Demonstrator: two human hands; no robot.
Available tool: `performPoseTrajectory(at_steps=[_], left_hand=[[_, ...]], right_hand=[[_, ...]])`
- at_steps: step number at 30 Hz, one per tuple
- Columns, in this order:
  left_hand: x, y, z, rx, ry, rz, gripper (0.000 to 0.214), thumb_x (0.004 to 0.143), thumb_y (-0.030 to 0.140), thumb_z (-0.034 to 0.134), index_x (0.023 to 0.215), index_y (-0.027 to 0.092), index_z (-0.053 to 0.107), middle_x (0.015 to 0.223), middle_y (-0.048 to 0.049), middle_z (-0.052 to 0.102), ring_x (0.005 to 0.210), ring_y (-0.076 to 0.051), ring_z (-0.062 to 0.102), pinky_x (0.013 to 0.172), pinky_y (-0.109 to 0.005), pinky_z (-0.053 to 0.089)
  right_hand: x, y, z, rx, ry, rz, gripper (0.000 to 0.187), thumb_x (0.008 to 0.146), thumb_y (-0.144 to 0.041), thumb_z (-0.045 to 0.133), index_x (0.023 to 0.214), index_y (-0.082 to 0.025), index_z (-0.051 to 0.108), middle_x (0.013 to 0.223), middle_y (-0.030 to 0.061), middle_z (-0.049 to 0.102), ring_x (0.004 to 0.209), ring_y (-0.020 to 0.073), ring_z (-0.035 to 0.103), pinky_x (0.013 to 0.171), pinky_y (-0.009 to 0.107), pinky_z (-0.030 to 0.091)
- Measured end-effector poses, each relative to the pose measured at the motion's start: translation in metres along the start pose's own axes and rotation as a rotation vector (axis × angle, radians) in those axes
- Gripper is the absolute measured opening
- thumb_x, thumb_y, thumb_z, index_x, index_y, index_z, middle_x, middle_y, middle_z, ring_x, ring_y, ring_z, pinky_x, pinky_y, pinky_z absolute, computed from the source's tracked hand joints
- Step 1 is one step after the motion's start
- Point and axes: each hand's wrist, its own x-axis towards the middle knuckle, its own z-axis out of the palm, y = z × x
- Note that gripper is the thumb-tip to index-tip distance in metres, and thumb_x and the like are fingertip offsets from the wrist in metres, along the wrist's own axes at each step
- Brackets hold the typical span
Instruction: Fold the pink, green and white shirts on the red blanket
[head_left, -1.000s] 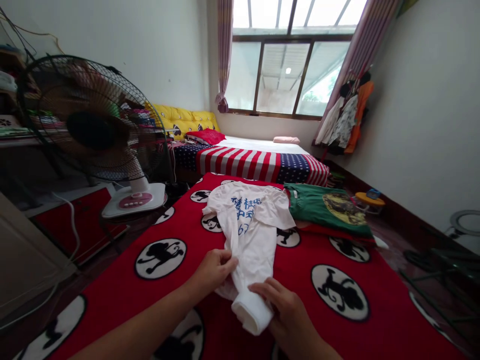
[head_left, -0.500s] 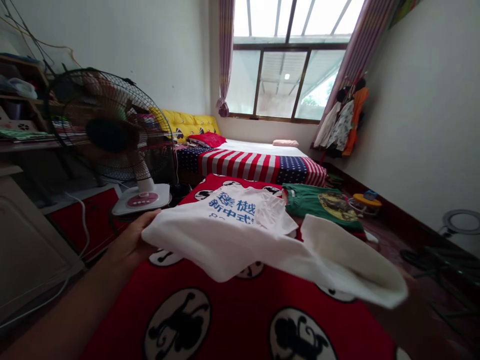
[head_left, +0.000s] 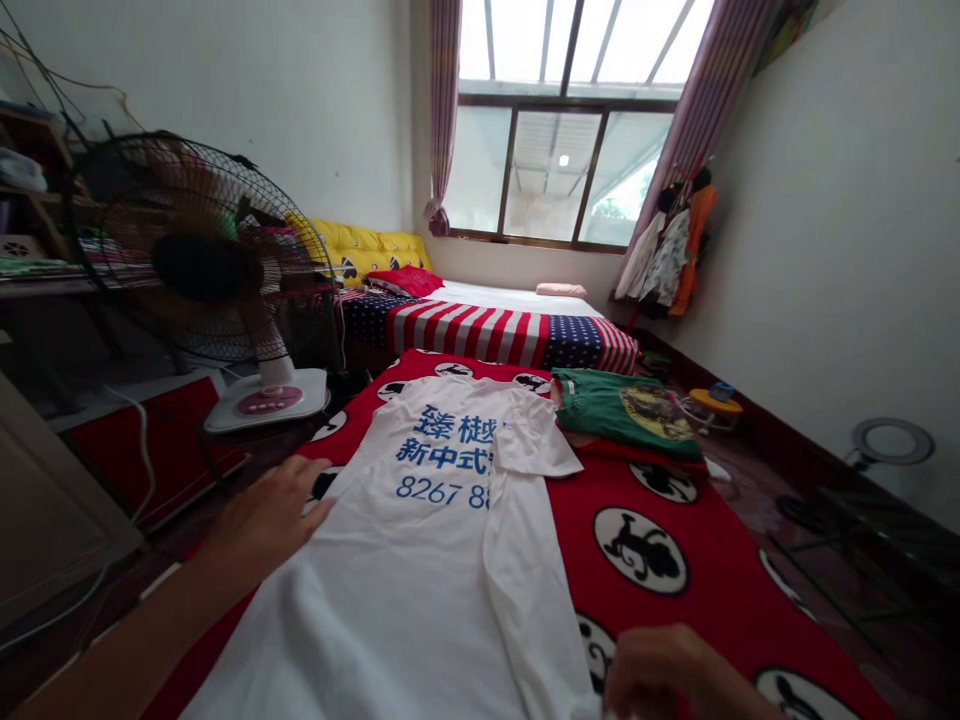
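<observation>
A white T-shirt [head_left: 420,570] with blue printed characters and numbers lies spread on a red blanket [head_left: 660,560] patterned with black-and-white monkey circles. Its right side and sleeve are folded inward. My left hand [head_left: 262,520] rests at the shirt's left edge, fingers bent and touching the cloth. My right hand [head_left: 675,675] is at the bottom edge by the shirt's lower right corner, fingers curled; whatever it holds is hidden.
A folded green T-shirt [head_left: 630,410] lies on the blanket at the far right. A standing fan [head_left: 202,270] is on the left by a red cabinet [head_left: 142,450]. Behind is a bed [head_left: 510,330] with a stars-and-stripes cover. Clothes hang on the right wall.
The shirt was bunched lengthwise, then lifted and flung open; now it lies flat and spread out. My left hand moved left, my right hand down to the bottom edge.
</observation>
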Motion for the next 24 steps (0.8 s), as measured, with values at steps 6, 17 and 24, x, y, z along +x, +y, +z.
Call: performPoseTrajectory(at_steps=[6, 17, 24], left_hand=[[0.018, 0.129, 0.047, -0.02, -0.331, 0.455, 0.034, 0.082, 0.012, 0.045, 0.107, 0.013, 0.068, 0.122, -0.0148, 0.061, 0.115, -0.027, 0.056, 0.103, -0.038, 0.04], [-0.005, 0.195, 0.091, -0.508, -0.476, 0.727, 0.08, 0.077, 0.028, 0.062, 0.147, 0.014, 0.025, 0.148, -0.0205, 0.034, 0.138, -0.034, 0.028, 0.112, -0.058, 0.02], [-0.022, 0.191, 0.105, -0.943, -0.246, 0.579, 0.02, 0.084, 0.018, 0.052, 0.09, 0.022, 0.071, 0.088, -0.0033, 0.073, 0.087, -0.016, 0.067, 0.109, -0.038, 0.033]], right_hand=[[0.085, 0.018, -0.007, 0.335, 0.204, 0.072, 0.024, 0.073, -0.032, 0.062, 0.09, -0.016, 0.064, 0.074, 0.0034, 0.064, 0.063, 0.0147, 0.059, 0.053, 0.023, 0.045], [0.14, 0.04, -0.018, 0.853, 0.26, 0.364, 0.068, 0.07, -0.034, 0.075, 0.128, -0.021, 0.041, 0.092, 0.0053, 0.067, 0.063, 0.0141, 0.068, 0.054, 0.022, 0.052], [0.187, 0.027, -0.007, 0.842, 0.198, 0.333, 0.085, 0.07, -0.03, 0.076, 0.142, -0.032, 0.03, 0.088, -0.0002, 0.066, 0.062, 0.0147, 0.069, 0.044, 0.017, 0.046]])
